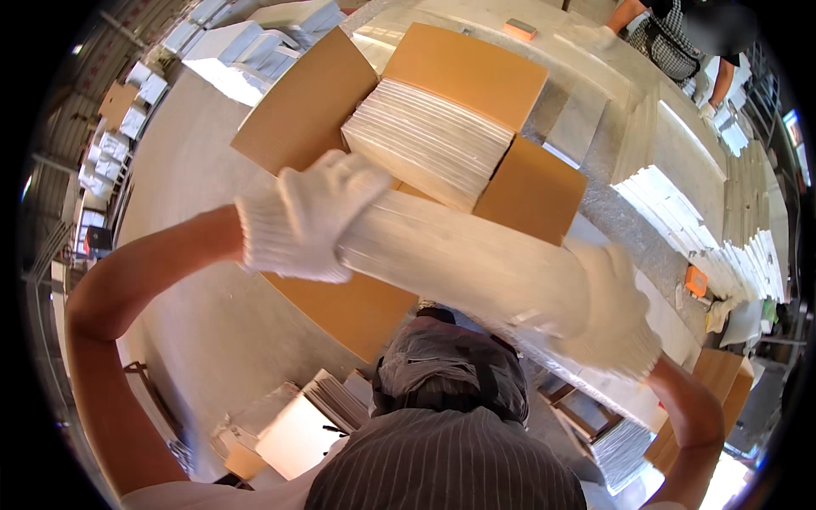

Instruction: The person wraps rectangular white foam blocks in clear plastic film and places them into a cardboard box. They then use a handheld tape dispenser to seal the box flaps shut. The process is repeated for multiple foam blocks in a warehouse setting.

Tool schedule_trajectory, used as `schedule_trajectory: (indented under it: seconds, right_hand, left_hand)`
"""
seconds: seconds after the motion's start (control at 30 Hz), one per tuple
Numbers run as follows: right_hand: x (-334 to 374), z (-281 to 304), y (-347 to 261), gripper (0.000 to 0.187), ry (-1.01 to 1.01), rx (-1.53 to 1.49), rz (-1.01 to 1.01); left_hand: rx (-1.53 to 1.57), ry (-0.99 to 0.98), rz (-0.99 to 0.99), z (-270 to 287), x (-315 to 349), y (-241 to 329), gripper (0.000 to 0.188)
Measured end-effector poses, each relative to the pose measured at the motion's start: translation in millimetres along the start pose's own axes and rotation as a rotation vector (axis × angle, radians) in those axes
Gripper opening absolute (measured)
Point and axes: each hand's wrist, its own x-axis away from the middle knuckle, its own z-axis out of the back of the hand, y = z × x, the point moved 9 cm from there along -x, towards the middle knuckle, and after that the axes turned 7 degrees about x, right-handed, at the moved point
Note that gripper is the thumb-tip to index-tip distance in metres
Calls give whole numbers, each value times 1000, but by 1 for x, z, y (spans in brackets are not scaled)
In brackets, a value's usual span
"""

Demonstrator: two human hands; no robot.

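Observation:
Both my hands wear white knit gloves. Between them I hold a long pale stone-like slab across the near side of an open cardboard box. My left hand is closed round the slab's left end. Around its right end my right hand is wrapped, somewhat blurred by motion. Inside the box, a row of similar pale slabs stands on edge, packed tightly together. The box's flaps are folded outward, and the slab in my hands covers part of its near side.
A co-worker in gloves stands at the far right beside stacked pale slabs. An orange-topped block lies on the far surface. White slabs are piled at the far left. Another cardboard box is at the near right.

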Motion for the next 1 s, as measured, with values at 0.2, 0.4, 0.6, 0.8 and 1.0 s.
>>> schedule_trajectory:
  seconds: [0.2, 0.4, 0.6, 0.8, 1.0]
  right_hand:
    - [-99, -61, -60, 86, -132, -55, -43]
    - [-153, -120, -68, 93, -292, -90, -103]
    - [-163, -144, -53, 91, -229, -108, -167]
    - [-170, -152, -46, 78, -116, 61, -123]
    - [-154, -185, -32, 105, -90, 83, -229]
  left_hand:
    - [-46, -124, 92, 11, 9, -118, 75]
    - [-82, -270, 138, -18, -13, -186, 74]
    - [-110, -256, 25, -48, -51, -213, 74]
    - [-133, -256, -12, -74, -89, -219, 65]
    - [-185, 213, -181, -106, -83, -225, 90]
